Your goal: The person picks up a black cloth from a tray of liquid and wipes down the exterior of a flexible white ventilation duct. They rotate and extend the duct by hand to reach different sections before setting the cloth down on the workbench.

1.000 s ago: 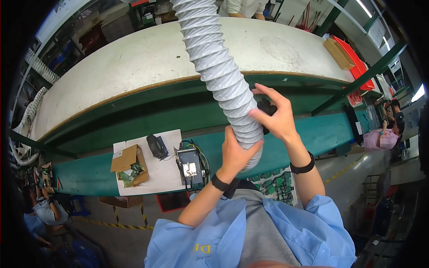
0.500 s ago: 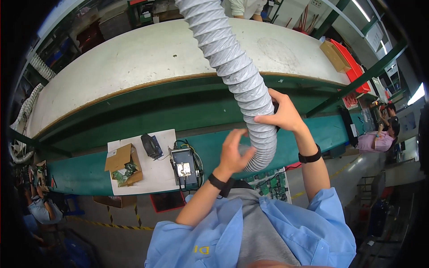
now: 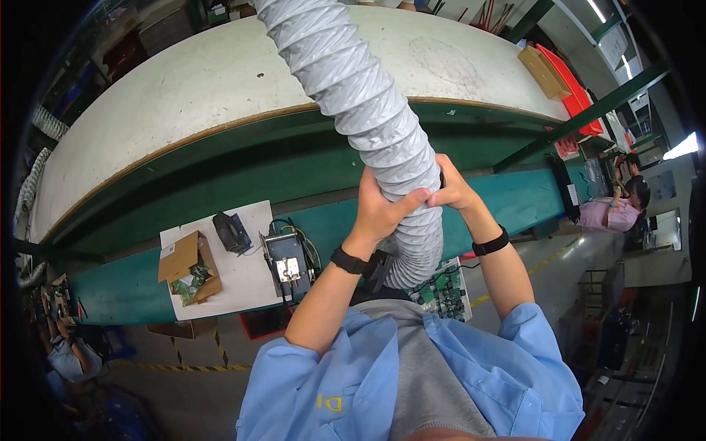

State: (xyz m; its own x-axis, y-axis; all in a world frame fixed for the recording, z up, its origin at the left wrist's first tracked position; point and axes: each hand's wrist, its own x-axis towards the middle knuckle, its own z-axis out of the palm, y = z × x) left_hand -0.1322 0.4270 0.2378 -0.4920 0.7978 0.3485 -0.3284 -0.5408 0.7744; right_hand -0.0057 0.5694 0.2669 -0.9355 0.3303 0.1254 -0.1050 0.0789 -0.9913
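A thick, ribbed grey flexible duct hose (image 3: 375,110) comes down from the top of the view and bends near my chest. My left hand (image 3: 382,209) is wrapped round its left side, thumb across the front. From the right, my right hand (image 3: 452,187) grips the same hose, its thumb close to the left one's. The fingers of both hands are mostly hidden behind the hose. Below my left hand, a black fitting (image 3: 377,272) shows beside the bent lower part of the hose. Green circuit boards (image 3: 445,294) lie partly behind that lower end.
On the green bench (image 3: 121,283) to the left are an open cardboard box (image 3: 195,275), a black device (image 3: 232,234) and a metal test fixture with cables (image 3: 288,263). A raised white shelf (image 3: 206,103) runs across the back. Co-workers sit at far left and far right.
My left hand, apart from the hose with fingers spread before, has moved up and closed round it. The hose's lower part has shifted slightly left and bent more.
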